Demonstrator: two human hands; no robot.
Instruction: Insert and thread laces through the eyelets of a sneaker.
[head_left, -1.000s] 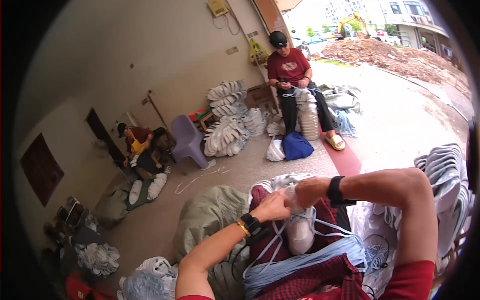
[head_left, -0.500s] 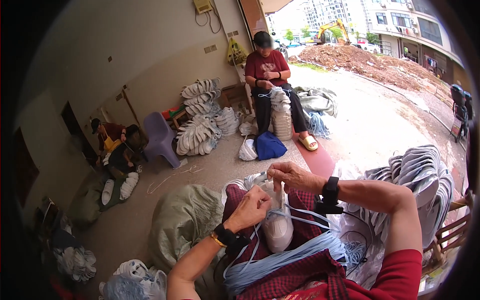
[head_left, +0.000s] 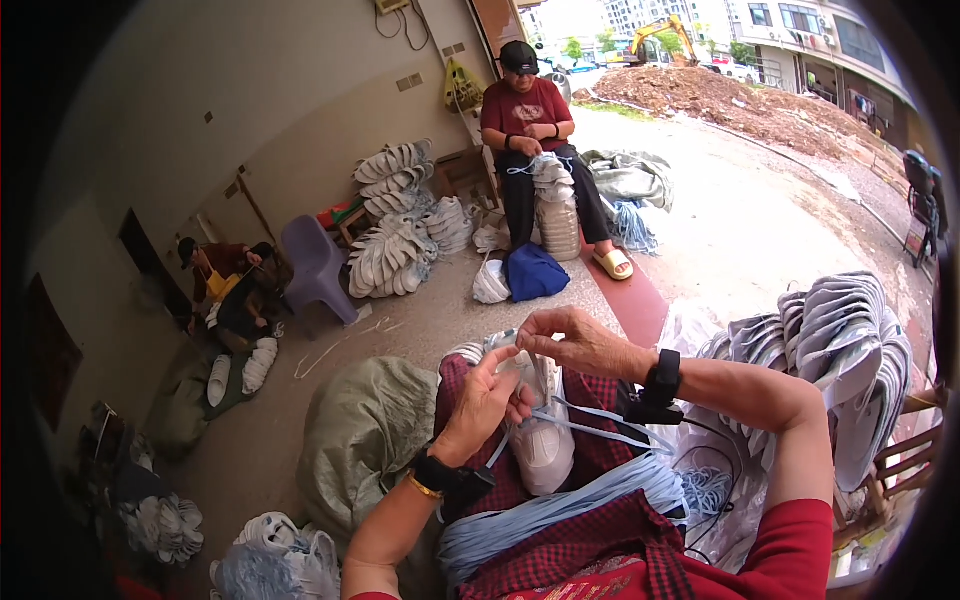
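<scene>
A white sneaker [head_left: 545, 455] lies on my lap with its toe toward me. Light blue shoelace [head_left: 600, 412] crosses its upper and trails off to the right. Over the sneaker's far end, my right hand [head_left: 585, 343] is closed in a pinch; what is between its fingertips is too small to make out. My left hand [head_left: 482, 405] meets those fingertips with its index finger, its other fingers curled beside the sneaker; whatever it grips is hidden. A thick bundle of light blue shoelaces [head_left: 570, 520] lies across my checked red apron [head_left: 590, 553], nearest my body.
Stacked white shoe uppers [head_left: 840, 350] stand at the right beside a wooden rack [head_left: 905, 455]. A green sack [head_left: 365, 440] lies to the left. Ahead sits a co-worker [head_left: 528, 120] behind a blue cloth [head_left: 535, 272]; another person [head_left: 225, 280] bends near a purple chair [head_left: 315, 265].
My left hand has turned, its index finger now reaching up to the right hand's fingertips. The right hand has shifted slightly left and up. The view has tilted a little.
</scene>
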